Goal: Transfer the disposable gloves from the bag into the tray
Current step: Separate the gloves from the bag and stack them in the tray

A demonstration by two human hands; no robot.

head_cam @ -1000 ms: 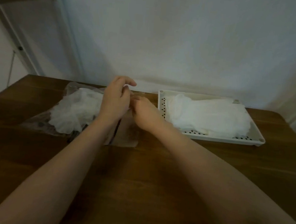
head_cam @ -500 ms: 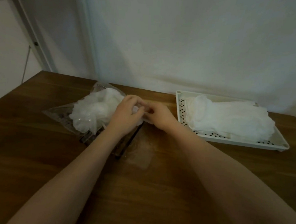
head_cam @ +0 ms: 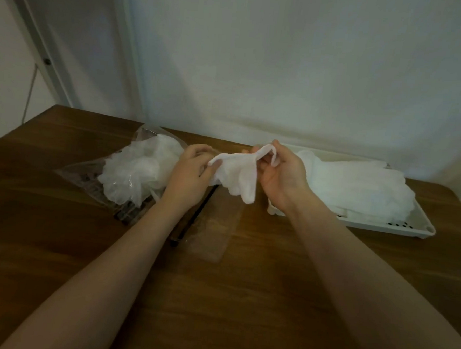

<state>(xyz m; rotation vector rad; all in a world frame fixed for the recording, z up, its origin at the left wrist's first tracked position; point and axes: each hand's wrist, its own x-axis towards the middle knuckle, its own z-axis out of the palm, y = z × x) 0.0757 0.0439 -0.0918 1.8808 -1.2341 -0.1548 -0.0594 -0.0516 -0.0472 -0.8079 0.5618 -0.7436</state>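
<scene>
A thin white disposable glove (head_cam: 239, 172) is stretched between both hands above the table, its fingers hanging down. My left hand (head_cam: 190, 173) pinches its left end, just right of the clear plastic bag (head_cam: 89, 172). That bag lies at the left and holds a heap of white gloves (head_cam: 140, 169). My right hand (head_cam: 282, 174) grips the glove's right end in front of the white perforated tray (head_cam: 420, 226). A pile of gloves (head_cam: 358, 185) lies in the tray.
The wooden table (head_cam: 216, 295) runs to a white wall behind. A clear flap of the bag (head_cam: 215, 232) and a dark strip (head_cam: 191, 223) lie on the wood between my forearms. The table's left edge is near a white door frame (head_cam: 42, 55).
Both hands were together at the bag's mouth. Now they have lifted and drawn apart, and a glove has come out of the bag, stretched between them toward the tray.
</scene>
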